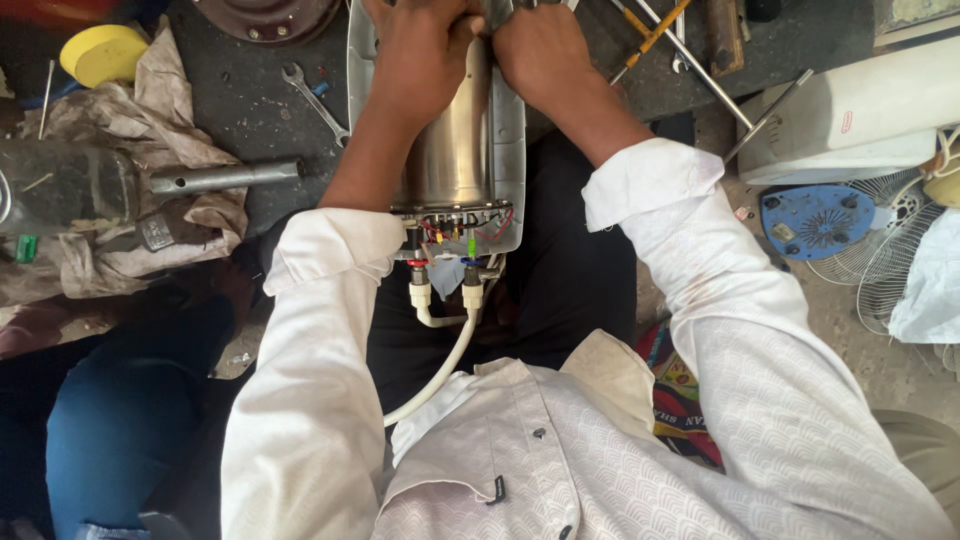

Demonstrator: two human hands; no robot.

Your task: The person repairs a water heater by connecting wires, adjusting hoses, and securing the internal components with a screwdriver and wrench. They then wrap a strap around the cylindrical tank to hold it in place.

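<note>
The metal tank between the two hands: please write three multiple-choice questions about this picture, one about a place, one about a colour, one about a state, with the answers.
1. Where does the open-ended wrench lie?
A. on the dark surface, left of the metal tank
B. inside the tank
C. on the fan grille

2. What colour is the round fan part on the right?
A. red
B. blue
C. green

3. How are the left hand and the right hand placed?
A. both on the far end of the tank
B. both resting in the lap
C. one holding the wrench

Answers:
1 A, the wrench lies flat beside the tank's left edge.
2 B, its disc is plainly blue.
3 A, both hands press on the tank's top end.
</note>
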